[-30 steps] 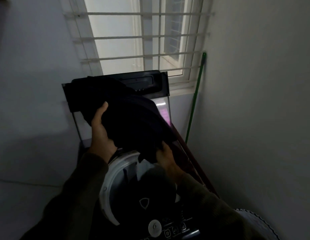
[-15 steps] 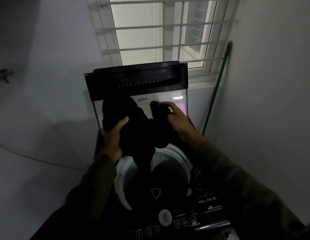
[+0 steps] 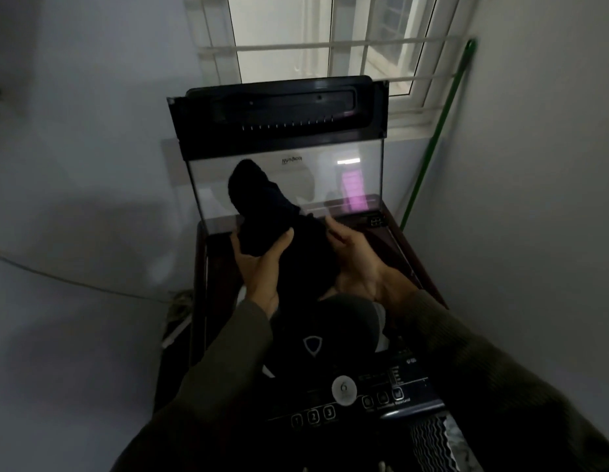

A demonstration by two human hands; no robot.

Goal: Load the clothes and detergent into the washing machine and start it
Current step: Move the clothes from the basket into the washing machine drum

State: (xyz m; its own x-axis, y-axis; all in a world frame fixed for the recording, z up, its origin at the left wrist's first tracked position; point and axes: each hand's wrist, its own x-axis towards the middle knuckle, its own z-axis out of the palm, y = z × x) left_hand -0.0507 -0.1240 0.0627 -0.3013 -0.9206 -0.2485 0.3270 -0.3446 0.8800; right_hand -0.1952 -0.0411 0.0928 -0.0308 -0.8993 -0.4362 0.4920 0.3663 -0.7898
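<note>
A top-loading washing machine point(image 3: 391, 400) stands in front of me with its glass lid point(image 3: 282, 137) raised upright. Over the drum opening hangs a dark garment point(image 3: 262, 206). My left hand point(image 3: 258, 267) grips its left side, thumb on top. My right hand point(image 3: 357, 264) holds its right side, palm turned inward. The lower end of the garment drops into the dark drum point(image 3: 316, 338), where the cloth and the tub cannot be told apart. The control panel point(image 3: 343, 400) with round buttons lies along the near edge.
A green broom handle point(image 3: 435, 144) leans in the right corner by the barred window point(image 3: 326, 42). White walls close in on both sides. A cable point(image 3: 75, 281) runs along the left wall. A patterned item point(image 3: 432, 441) sits at the bottom right.
The garment has come down from lid height toward the drum and is more bunched. My right hand moved from its top down to its right side. The view has shifted closer over the machine.
</note>
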